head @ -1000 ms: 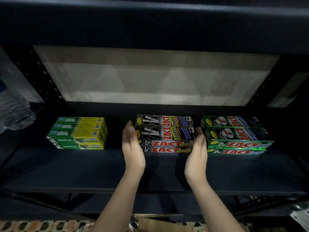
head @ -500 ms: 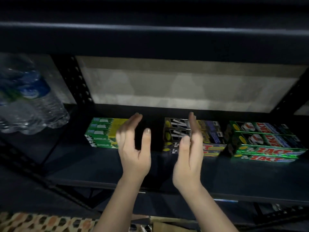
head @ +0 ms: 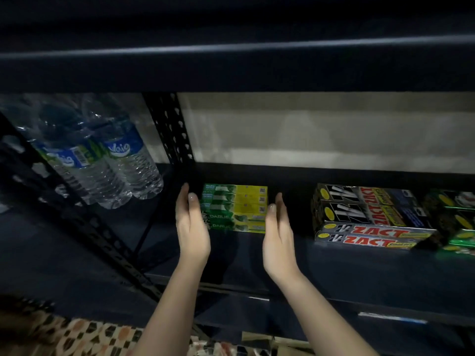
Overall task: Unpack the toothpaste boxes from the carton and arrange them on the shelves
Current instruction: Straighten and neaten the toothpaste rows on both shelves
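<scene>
Darlie toothpaste boxes (head: pixel 236 209) stacked on dark shelf (head: pixel 334 265), left hand (head: pixel 191 224) and right hand (head: pixel 279 232) flanking the stack, fingers straight and pressed together, black Zact boxes (head: pixel 370 217) well apart to the right

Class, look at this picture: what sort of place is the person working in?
Probably a shop or stockroom: dark metal shelving holds stacked Darlie toothpaste boxes, Zact boxes and shrink-wrapped water bottles.

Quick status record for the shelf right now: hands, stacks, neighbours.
left hand: open, at left end of the Darlie stack
right hand: open, at right end of the same stack
Darlie toothpaste boxes: green-yellow stack between the hands
black Zact boxes: stacked to the right, untouched
green Zact boxes: far right, partly out of frame
water bottles: neighbouring bay, left
shelf: dark, bare in front
</scene>
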